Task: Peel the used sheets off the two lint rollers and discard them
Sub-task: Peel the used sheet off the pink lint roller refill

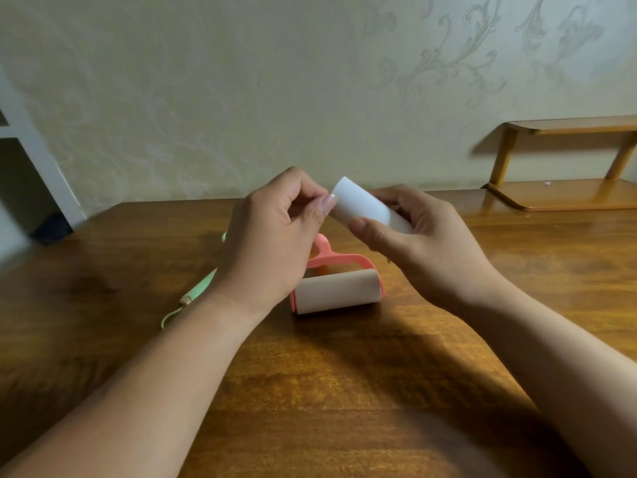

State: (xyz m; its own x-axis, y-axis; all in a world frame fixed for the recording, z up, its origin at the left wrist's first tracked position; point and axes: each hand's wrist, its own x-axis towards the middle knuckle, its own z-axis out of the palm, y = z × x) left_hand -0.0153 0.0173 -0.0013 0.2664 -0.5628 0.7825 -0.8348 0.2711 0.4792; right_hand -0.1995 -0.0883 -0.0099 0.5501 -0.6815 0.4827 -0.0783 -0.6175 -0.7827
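Presently, items in view
White roll [365, 208]: held aloft at centre of frame, above the table, tilted with its near end toward the lower right; no handle visible on it
Left hand [272, 243]: centre-left, fingers curled, thumb and forefinger pinched at the upper-left end of the white roll
Right hand [420, 243]: centre-right, closed around the lower-right part of the white roll, thumb lying across its front
Pink lint roller [336, 282]: lying on the table just below the hands, white sheet barrel toward the viewer, pink frame and handle pointing away, handle partly hidden behind the left hand
Green handle [200, 288]: lying on the table left of centre, mostly hidden by the left forearm, loop strap at its lower end
Table [327, 391]: brown wood, fills the lower half of frame
Wooden shelf [565, 160]: two tiers, right edge of frame, against the wall
Wall [241, 81]: pale patterned wallpaper, upper half of frame
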